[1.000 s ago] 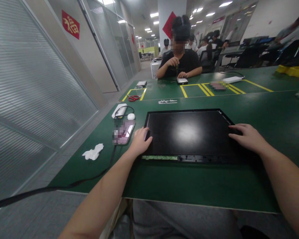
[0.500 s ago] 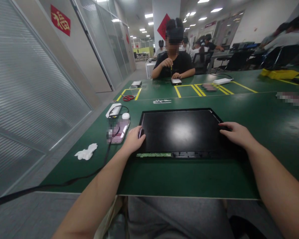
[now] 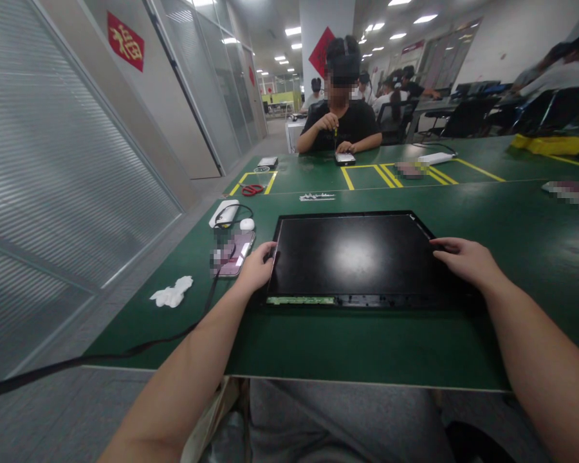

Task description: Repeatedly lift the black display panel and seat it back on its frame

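Note:
A black flat display panel (image 3: 318, 270) lies face up in front of me, with a bright reflection at its middle. Along its near edge runs a narrow green circuit board (image 3: 301, 300), beside a black strip. My left hand (image 3: 257, 267) grips the panel's left edge, its thumb at the rim and the other fingers partly hidden. On the opposite side, my right hand (image 3: 466, 262) holds the right edge between thumb and fingers.
To the left are a phone (image 3: 238, 254), a white device (image 3: 224, 213), a small white case (image 3: 247, 224) and crumpled tissue (image 3: 172, 292). A black strap (image 3: 145, 347) crosses the table. Red scissors (image 3: 253, 190) lie farther back. Opposite, a person (image 3: 342, 116) works with a screwdriver.
My left thumb has drawn back from the panel's face to its left rim. The view has shifted slightly; my right hand stays at the right edge.

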The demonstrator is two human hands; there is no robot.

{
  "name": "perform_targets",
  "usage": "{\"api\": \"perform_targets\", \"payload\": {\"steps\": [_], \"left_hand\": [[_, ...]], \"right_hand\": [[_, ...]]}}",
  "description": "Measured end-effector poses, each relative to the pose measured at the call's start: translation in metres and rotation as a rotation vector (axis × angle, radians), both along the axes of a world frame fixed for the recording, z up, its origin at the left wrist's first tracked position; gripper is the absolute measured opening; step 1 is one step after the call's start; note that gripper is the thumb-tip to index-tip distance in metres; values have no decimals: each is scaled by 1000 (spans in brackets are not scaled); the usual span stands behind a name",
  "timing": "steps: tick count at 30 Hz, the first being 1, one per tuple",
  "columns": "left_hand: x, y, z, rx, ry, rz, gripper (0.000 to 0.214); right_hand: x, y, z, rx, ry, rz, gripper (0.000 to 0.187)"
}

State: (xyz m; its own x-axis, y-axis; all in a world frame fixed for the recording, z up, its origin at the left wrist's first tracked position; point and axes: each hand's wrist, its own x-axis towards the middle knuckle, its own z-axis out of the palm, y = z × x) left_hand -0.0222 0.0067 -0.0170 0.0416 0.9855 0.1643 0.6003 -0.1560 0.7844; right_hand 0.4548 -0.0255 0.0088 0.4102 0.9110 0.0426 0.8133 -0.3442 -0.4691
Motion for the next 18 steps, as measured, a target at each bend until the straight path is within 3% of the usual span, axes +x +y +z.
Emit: {"api": "perform_targets", "payload": {"steps": [6, 13, 18], "left_hand": [[6, -1, 0, -24, -337, -24, 54], [19, -10, 22, -94, -730, 111, 47], [22, -12, 24, -183, -851, 205, 47]], "right_hand": [[8, 3, -7, 41, -21, 2, 42], [14, 7, -10, -8, -28, -12, 42], [10, 4, -4, -19, -38, -2, 42]]}}
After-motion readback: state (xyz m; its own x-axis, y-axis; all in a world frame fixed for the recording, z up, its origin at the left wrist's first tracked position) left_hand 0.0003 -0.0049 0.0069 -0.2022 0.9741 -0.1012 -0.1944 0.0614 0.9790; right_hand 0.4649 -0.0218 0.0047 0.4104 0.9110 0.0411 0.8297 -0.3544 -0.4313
